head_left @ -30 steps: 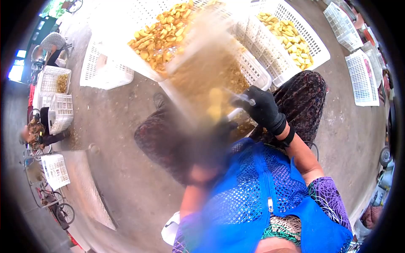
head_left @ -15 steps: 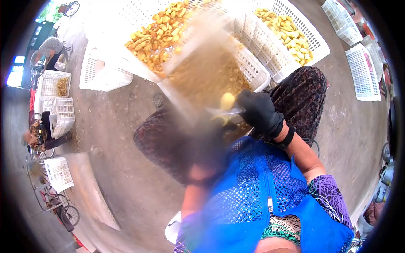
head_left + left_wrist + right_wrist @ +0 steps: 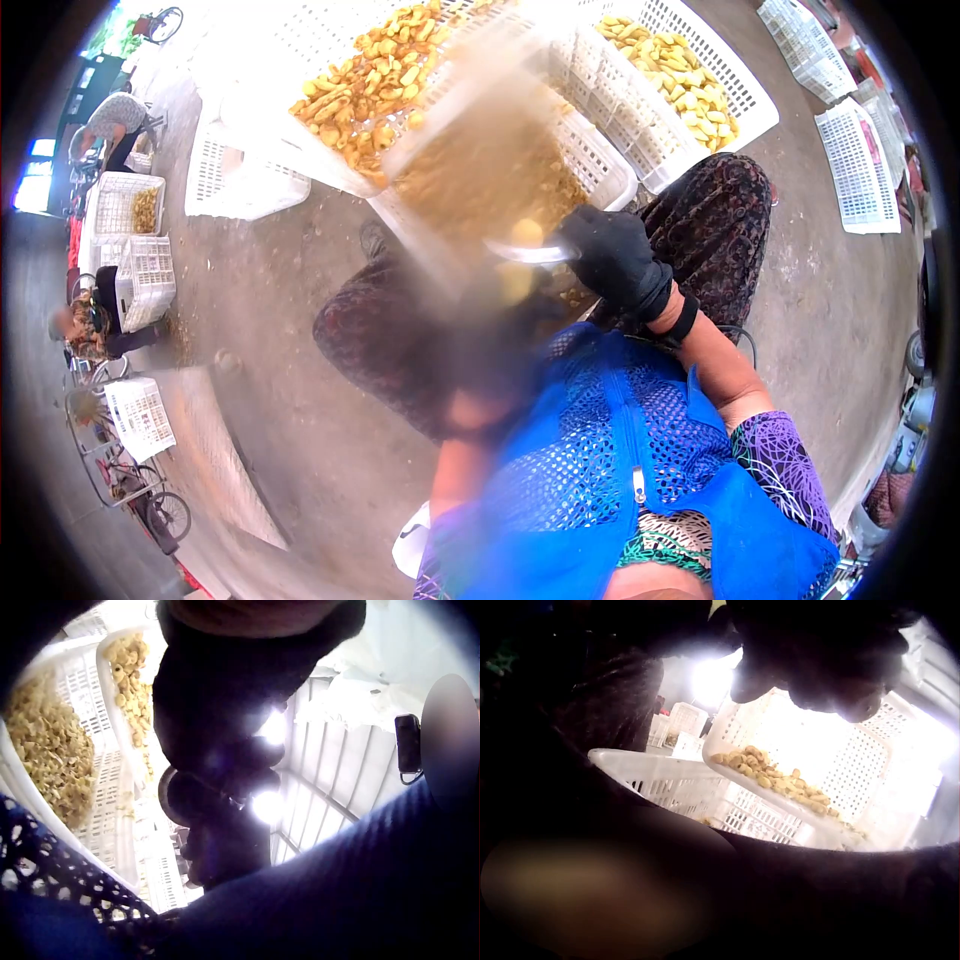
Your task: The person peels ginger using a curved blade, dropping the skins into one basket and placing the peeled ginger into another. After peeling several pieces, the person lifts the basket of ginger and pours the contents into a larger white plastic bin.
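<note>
In the head view the black-gloved right hand (image 3: 615, 258) grips a knife, its curved blade (image 3: 528, 253) pointing left. A pale yellow piece (image 3: 517, 283) lies at the blade, at the fingers of the dark-gloved left hand (image 3: 495, 345), which is badly blurred. Another yellow patch (image 3: 528, 233) shows just above the blade. Beyond the hands stands a crate of brownish scraps (image 3: 490, 180), partly behind a blur. The left wrist view shows the left glove (image 3: 225, 727) dark, fingers curled. Dark right-hand fingers (image 3: 810, 667) fill the top of the right wrist view.
A crate (image 3: 350, 165) of orange-yellow pieces stands at the upper left, another (image 3: 755, 115) with yellow pieces at the upper right. More white crates (image 3: 240, 180) stand at both sides. Two people are at the far left. The wearer's knees (image 3: 735, 190) flank the scraps crate.
The knife, earlier blurred and pointing up-left, now lies nearly level across the yellow. The yellow piece has shifted slightly at the blade. Crates appear slightly lower-left through camera movement.
</note>
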The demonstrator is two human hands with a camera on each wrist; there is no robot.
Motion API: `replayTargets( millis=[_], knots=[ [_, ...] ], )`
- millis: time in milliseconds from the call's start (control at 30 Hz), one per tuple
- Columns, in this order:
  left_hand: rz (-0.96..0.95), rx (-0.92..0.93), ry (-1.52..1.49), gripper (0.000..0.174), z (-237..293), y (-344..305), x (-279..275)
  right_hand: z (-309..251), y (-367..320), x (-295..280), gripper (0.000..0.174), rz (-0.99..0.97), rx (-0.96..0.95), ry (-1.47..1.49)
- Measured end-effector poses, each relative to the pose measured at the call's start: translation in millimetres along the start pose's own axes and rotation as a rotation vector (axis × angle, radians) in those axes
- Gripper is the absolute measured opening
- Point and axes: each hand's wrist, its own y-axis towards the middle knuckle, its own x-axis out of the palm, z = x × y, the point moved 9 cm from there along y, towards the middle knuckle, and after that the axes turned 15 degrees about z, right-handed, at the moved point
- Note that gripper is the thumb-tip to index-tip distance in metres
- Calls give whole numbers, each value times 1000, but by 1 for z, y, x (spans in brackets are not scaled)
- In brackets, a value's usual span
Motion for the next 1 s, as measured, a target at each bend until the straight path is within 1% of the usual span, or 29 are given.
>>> replayTargets(
  millis=[33,100,333,400,433,500,533,600,633,667,733,767,800,867,900,933,1000],
  knots=[
    [0,-2,2,33,0,1,0,-1,1,0,5,-1,0,2],
    [0,1,7,33,1,1,-2,-5,6,-12,7,116,-37,40],
    [5,8,23,33,0,1,-2,-1,9,-9,9,117,-59,82],
    [1,15,28,33,1,0,-1,14,0,9,9,79,-60,-36],
    [3,15,28,33,1,1,-2,24,-1,15,9,81,-61,-36],
    [3,21,36,32,2,0,-3,60,-1,27,13,25,117,-231],
    [1,22,32,32,2,-1,-2,61,-2,27,13,29,118,-231],
    [7,29,48,32,2,-1,-4,69,4,11,20,74,325,-108],
    [6,31,44,32,3,-1,-5,46,14,-6,27,147,195,-24],
    [8,36,44,32,4,0,-4,44,9,-5,27,142,192,-23],
    [5,43,48,32,4,-1,-3,56,-6,6,24,103,356,146],
    [0,48,56,32,4,0,-1,45,-7,4,18,116,245,142],
    [-3,51,59,32,4,-1,-1,42,-11,4,18,118,245,144],
    [-7,54,63,32,4,0,0,13,-3,1,12,27,75,-18],
    [-7,52,59,32,5,0,0,3,1,-8,9,122,4,38],
    [-8,56,61,32,5,-2,0,1,1,-8,9,121,5,37],
    [-14,61,66,32,5,-1,2,-6,3,-8,6,126,-51,87]
  ],
)
